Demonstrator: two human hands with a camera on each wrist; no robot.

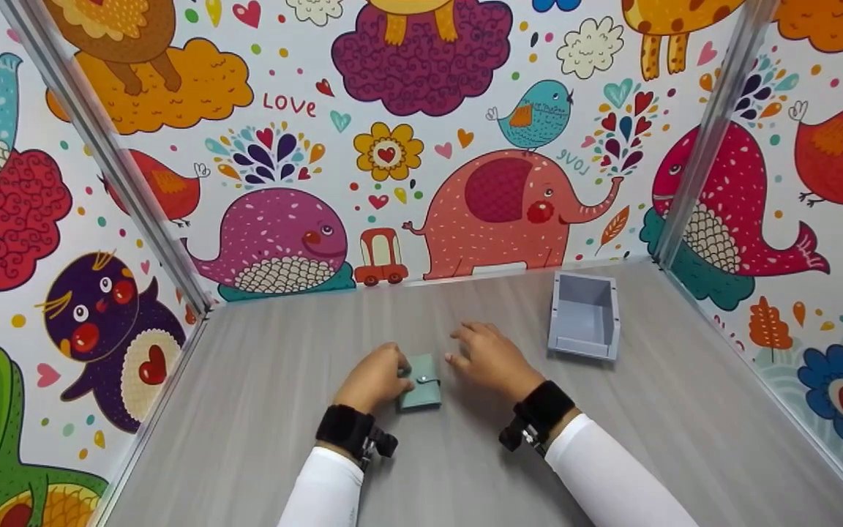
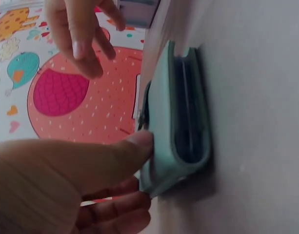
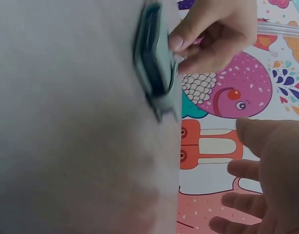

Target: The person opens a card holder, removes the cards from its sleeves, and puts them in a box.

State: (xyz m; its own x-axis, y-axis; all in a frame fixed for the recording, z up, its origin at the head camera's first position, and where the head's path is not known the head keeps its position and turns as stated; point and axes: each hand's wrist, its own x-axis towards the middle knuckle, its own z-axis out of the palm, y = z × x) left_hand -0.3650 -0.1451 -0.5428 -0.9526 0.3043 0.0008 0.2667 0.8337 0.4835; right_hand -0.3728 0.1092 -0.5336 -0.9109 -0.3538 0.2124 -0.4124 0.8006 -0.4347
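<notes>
A pale green wallet point(image 1: 420, 395) with a snap strap lies flat on the grey table. My left hand point(image 1: 376, 379) holds its left side. In the left wrist view, the thumb point(image 2: 139, 141) lies on the cover and curled fingers point(image 2: 125, 214) meet the spine edge. The wallet's point(image 2: 161, 107) open end shows a dark inside. To the right of the wallet, apart from it, my right hand point(image 1: 493, 359) hovers with spread fingers and holds nothing. The right wrist view shows these fingers point(image 3: 244, 202) loosely extended, with the wallet point(image 3: 156, 53) beyond.
A grey open-topped plastic bin point(image 1: 584, 347) stands at the table's back right, beyond my right hand. Printed cartoon walls point(image 1: 392, 73) enclose the back and both sides, with metal posts point(image 1: 714, 132) at the corners. The wood-grain table point(image 1: 246, 410) extends around both hands.
</notes>
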